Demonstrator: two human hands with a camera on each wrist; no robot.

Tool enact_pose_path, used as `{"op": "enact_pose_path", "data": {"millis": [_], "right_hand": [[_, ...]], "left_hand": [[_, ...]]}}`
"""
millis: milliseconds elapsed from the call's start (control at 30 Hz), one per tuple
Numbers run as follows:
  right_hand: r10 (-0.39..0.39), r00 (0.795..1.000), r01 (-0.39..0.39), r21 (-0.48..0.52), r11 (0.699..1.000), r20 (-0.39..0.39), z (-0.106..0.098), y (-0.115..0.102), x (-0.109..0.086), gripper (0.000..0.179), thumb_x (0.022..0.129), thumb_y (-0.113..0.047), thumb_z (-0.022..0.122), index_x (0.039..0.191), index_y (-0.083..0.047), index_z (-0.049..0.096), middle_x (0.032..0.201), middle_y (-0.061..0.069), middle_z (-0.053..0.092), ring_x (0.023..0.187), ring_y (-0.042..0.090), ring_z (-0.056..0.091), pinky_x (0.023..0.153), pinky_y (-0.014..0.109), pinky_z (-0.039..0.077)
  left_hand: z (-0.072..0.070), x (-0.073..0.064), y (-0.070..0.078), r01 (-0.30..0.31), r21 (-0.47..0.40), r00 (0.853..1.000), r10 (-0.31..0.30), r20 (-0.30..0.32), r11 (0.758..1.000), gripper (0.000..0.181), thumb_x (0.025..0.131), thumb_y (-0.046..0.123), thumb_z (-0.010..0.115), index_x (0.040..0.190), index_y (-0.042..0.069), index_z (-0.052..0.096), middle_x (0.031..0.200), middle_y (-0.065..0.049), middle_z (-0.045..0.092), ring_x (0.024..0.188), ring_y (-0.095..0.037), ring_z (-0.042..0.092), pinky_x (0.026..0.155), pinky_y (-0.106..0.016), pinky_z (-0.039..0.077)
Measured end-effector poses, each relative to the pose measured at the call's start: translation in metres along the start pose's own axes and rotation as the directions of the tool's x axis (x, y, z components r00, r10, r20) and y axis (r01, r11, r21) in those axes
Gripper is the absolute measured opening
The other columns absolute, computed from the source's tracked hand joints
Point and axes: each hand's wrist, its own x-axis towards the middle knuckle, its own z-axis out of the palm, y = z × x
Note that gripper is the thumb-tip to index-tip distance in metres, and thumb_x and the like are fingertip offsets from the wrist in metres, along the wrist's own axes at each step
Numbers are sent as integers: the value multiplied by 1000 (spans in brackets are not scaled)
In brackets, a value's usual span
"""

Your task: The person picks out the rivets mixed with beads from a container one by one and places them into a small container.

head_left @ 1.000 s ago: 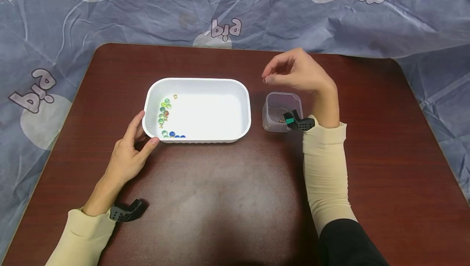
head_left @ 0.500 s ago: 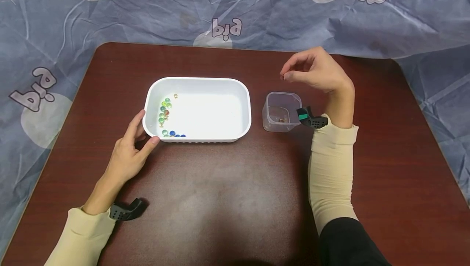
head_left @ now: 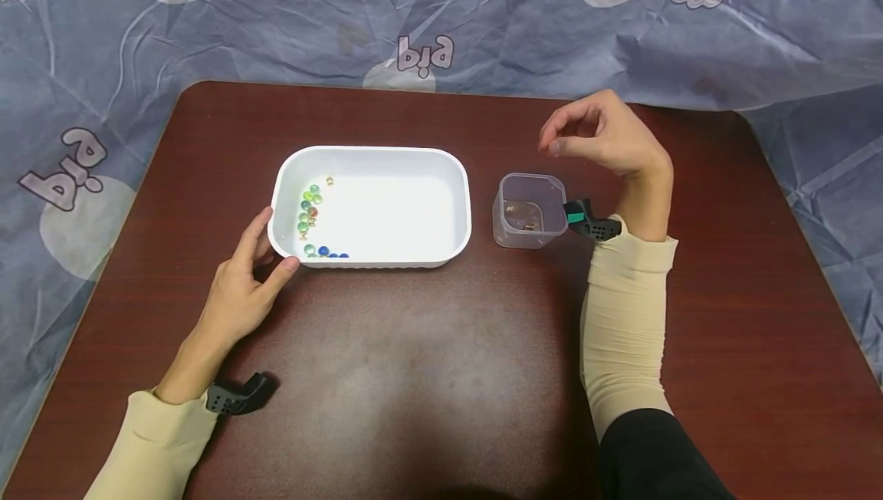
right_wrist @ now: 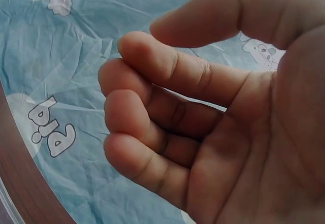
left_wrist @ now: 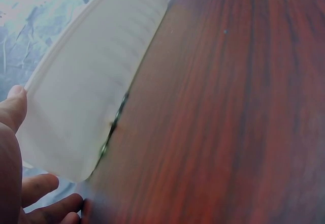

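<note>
A white tray holds several glass marbles at its left end, green, yellow, reddish and blue, with small gold pieces among them. My left hand spans its near left corner, thumb at the front rim, other fingers along the left side, all fairly straight. In the head view my right hand hangs just beyond a clear plastic box, thumb and forefinger tips together. Its other fingers curl in the right wrist view; I cannot tell if something small is pinched. A small gold piece lies inside the box.
The brown wooden table carries the tray and the box side by side. A patterned blue-grey cloth hangs behind the table's far edge. Black wrist cameras sit on both wrists, the right one close to the box in this view.
My right hand has shifted to the right. A tiny reddish thing seen at its fingertips earlier no longer shows. The left hand, tray and box have stayed put.
</note>
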Motion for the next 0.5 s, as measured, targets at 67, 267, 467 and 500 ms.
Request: {"op": "enact_pose_path", "data": {"millis": [67, 267, 467, 500], "right_hand": [[11, 1000, -11, -20, 1000, -24, 1, 0, 0, 18, 81, 17, 58, 78, 6, 72, 78, 11, 71, 75, 16, 63, 71, 24, 47], [37, 998, -37, -19, 999, -47, 1, 0, 0, 13, 82, 16, 58, 83, 12, 70, 77, 11, 71, 70, 17, 65, 68, 22, 50], [70, 997, -74, -128, 989, -33, 2, -2, 3, 11, 85, 12, 60, 84, 11, 70, 72, 5, 69, 66, 13, 60, 66, 21, 48], [77, 996, -81, -146, 986, -33, 3, -2, 4, 11, 85, 11, 60, 84, 10, 71, 72, 5, 69, 66, 12, 59, 66, 21, 48]], "left_hand": [[0, 0, 0, 3, 0, 1000, -3, 0, 1000, 74, 96, 21, 67, 157, 17, 26, 140, -15, 54, 113, -37, 62, 93, -14, 39], [-1, 0, 0, 6, 2, 1000, -6, 7, 1000, 74, 96, 21, 67, 157, 17, 25, 141, -15, 54, 114, -37, 62, 94, -22, 43], [0, 0, 0, 4, -5, 1000, -4, 6, 1000, 74, 96, 21, 67, 157, 17, 25, 141, -15, 54, 114, -38, 62, 93, -15, 40], [0, 0, 0, 3, -4, 1000, -3, 4, 1000, 74, 96, 20, 67, 157, 17, 26, 141, -15, 54, 114, -38, 62, 92, -13, 39]]}}
